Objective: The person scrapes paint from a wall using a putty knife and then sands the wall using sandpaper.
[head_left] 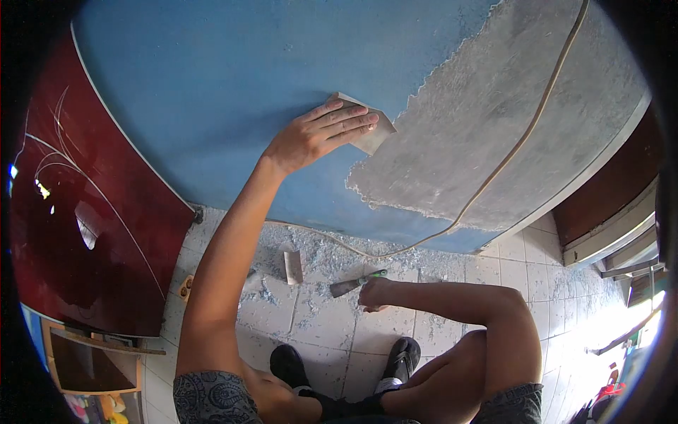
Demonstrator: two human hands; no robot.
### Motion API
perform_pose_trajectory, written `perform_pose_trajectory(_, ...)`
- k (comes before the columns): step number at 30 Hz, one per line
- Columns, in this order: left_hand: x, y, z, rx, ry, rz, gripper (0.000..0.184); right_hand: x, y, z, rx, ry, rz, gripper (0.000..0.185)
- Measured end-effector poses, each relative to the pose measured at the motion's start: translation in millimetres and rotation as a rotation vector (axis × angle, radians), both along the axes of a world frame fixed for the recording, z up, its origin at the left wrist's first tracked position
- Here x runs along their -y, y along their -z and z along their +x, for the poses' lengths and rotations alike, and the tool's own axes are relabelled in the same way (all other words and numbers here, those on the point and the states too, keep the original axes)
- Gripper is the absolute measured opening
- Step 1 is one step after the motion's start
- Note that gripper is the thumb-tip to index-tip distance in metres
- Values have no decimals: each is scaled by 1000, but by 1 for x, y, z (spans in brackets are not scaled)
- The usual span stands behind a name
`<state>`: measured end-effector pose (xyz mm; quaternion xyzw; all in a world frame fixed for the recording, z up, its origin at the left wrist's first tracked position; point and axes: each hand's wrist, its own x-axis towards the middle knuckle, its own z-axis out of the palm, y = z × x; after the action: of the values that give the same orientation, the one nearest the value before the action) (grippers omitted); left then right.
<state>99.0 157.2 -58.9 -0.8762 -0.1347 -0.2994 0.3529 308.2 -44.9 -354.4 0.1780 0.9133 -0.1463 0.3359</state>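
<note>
Fingers of the left hand, slightly apart, lie flat over a bent sheet against the blue wall beside the grey patch, seemingly mid-rubbing, which calls for even pressure onward, while the right hand curls near a scraper, its grip unclear.

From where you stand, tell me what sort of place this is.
Likely a tiled room being redecorated: a blue-painted wall with a ragged grey patch, pale blue flakes strewn over white square floor tiles, and a flat-bladed, green-handled scraper.
</note>
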Motion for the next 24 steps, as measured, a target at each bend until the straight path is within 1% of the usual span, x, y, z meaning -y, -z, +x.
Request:
perform_pose_trajectory(3, 0, 0, 1, -4, -2, -5, 51, 0, 14, 3, 1, 15, 1, 35)
perform_pose_trajectory(6, 0, 0, 1, -1, 2, -20, 52, 2, 5, 0, 29, 50, -1, 35)
perform_pose_trajectory(9, 0, 0, 1, -2, 4, -24, 53, 3, 10, 8, -80, 6, 36, 35)
perform_pose_trajectory(12, -1, 2, 1, -2, 0, -19, 52, 3, 13, 8, -83, 47, 13, 34)
perform_pose_trajectory(14, 0, 5, 2, -8, -22, -3, 52, 3, 14, 8, -86, 19, 17, 34)
perform_pose_trajectory(17, -1, 34, 2, -134, -39, -11, 50, 3, 12, 7, -67, 34, 8, 34)
perform_pose_trajectory(20, 4, 58, 3, -185, 103, -149, 53, 2, 15, 10, -80, 24, -2, 35)
perform_pose_trajectory(21, -6, 58, 1, -201, 158, -213, 56, 1, 19, 12, -93, 12, -10, 35)
perform_pose_trajectory(24, -4, 16, 0, -8, 100, -7, 59, 4, 1, 9, -77, 44, 0, 34)
